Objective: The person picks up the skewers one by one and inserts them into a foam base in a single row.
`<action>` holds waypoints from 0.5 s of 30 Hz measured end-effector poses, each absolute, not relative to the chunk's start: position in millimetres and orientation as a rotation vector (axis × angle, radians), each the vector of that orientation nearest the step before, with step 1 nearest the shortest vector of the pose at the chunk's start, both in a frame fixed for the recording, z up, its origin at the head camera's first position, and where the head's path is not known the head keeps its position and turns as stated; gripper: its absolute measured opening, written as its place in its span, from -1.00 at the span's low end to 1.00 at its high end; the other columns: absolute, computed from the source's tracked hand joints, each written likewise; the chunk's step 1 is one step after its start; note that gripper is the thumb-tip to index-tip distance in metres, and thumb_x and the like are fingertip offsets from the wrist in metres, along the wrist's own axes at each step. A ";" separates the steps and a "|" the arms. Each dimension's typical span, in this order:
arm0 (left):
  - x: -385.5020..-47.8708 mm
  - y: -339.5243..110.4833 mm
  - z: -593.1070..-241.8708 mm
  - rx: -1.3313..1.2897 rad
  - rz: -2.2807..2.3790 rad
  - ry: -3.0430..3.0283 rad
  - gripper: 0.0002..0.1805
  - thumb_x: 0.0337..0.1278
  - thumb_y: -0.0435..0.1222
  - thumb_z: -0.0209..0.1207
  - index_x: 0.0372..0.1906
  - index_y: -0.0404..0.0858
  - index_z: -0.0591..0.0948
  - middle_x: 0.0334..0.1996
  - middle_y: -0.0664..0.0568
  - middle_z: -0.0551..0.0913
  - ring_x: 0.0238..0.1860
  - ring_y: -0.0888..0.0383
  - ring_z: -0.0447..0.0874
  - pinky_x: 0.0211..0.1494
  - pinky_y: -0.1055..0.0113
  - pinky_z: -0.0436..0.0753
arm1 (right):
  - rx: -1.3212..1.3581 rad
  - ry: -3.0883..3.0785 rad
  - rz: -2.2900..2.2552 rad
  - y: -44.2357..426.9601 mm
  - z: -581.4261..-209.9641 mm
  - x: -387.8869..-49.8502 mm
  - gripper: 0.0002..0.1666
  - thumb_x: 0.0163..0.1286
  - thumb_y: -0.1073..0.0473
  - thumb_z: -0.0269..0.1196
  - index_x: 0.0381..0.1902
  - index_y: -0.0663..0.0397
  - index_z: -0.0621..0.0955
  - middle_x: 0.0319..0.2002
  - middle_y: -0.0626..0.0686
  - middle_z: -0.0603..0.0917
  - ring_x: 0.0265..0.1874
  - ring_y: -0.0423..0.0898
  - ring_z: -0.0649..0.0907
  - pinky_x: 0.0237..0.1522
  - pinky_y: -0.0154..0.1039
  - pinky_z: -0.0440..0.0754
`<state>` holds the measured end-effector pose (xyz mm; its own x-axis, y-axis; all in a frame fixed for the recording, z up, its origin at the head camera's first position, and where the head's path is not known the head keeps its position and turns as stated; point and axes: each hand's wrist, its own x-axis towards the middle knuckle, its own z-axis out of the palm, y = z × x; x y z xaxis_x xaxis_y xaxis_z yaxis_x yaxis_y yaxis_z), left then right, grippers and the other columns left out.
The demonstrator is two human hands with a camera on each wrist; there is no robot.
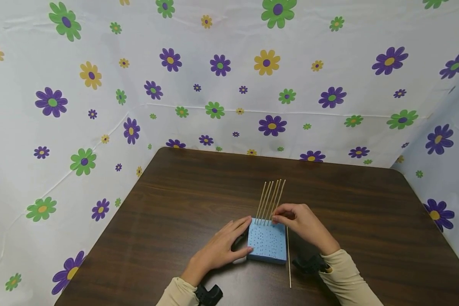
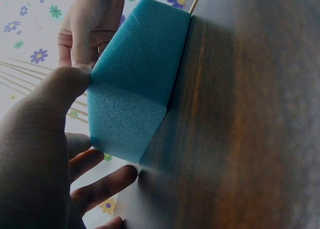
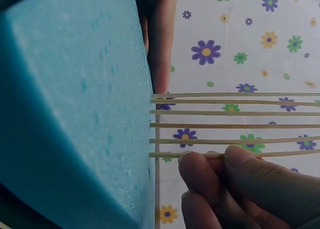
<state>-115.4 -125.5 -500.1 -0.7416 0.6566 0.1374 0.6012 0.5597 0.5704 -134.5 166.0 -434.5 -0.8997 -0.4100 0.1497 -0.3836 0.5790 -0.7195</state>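
A light blue foam block (image 1: 267,242), dotted with many small holes, sits on the table. My left hand (image 1: 223,246) holds its left side, the thumb at the near end and the index finger at the far corner. Several thin wooden sticks (image 1: 263,199) stand in a row along the block's far edge. With thumb and fingertips, my right hand (image 1: 302,221) pinches the rightmost stick (image 3: 167,155) low down, just above the foam. In the right wrist view that stick's end meets the block; how deep it sits is hidden.
Beside the block's right side, another thin stick (image 1: 289,267) lies on the dark wooden table (image 1: 176,191). A white flower-patterned cloth (image 1: 229,85) hangs behind the table and at both sides. Each wrist carries a black camera (image 1: 210,294).
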 end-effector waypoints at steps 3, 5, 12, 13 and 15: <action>-115.7 -125.9 -500.8 1.089 0.929 2.693 -0.10 0.47 0.19 0.11 0.70 -0.09 0.10 0.68 0.10 0.16 0.66 0.10 0.16 0.71 -0.11 0.18 | -0.704 2.763 -1.248 165.6 -435.0 -134.6 -0.89 0.48 0.15 0.34 -0.16 0.01 0.78 -0.30 -0.10 0.83 -0.31 -0.23 0.78 -0.20 -0.40 0.76; -116.1 -126.1 -500.8 1.089 0.923 2.695 -0.10 0.47 0.19 0.11 0.70 -0.08 0.10 0.68 0.10 0.15 0.66 0.10 0.15 0.71 -0.10 0.18 | -0.698 2.769 -1.246 165.4 -434.8 -134.6 -0.90 0.47 0.15 0.35 -0.16 0.01 0.78 -0.30 -0.10 0.83 -0.31 -0.23 0.78 -0.19 -0.40 0.76; -115.5 -125.9 -499.3 1.092 0.923 2.699 -0.10 0.47 0.18 0.12 0.70 -0.08 0.10 0.68 0.10 0.15 0.66 0.08 0.16 0.71 -0.10 0.18 | -0.663 2.802 -1.211 163.8 -434.2 -133.9 -0.90 0.46 0.17 0.36 -0.14 -0.01 0.79 -0.28 -0.11 0.82 -0.30 -0.31 0.73 -0.19 -0.40 0.75; -115.4 -125.8 -499.2 1.091 0.926 2.698 -0.10 0.47 0.17 0.12 0.70 -0.09 0.10 0.68 0.10 0.15 0.66 0.08 0.16 0.71 -0.10 0.17 | -0.668 2.802 -1.206 164.0 -434.2 -133.9 -0.90 0.46 0.18 0.36 -0.14 -0.01 0.78 -0.27 -0.11 0.82 -0.30 -0.32 0.72 -0.19 -0.39 0.75; -115.0 -125.7 -498.9 1.090 0.925 2.698 -0.11 0.47 0.17 0.12 0.70 -0.09 0.10 0.68 0.10 0.16 0.66 0.08 0.16 0.71 -0.10 0.18 | -0.685 2.803 -1.196 165.0 -434.1 -134.1 -0.88 0.45 0.17 0.37 -0.11 0.00 0.78 -0.24 -0.11 0.82 -0.28 -0.32 0.72 -0.17 -0.36 0.76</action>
<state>-115.0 -125.7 -498.9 -0.7419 0.6562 0.1382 0.6028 0.5624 0.5659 -134.1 165.0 -434.1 -0.9035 -0.4008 0.1515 -0.3868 0.6107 -0.6910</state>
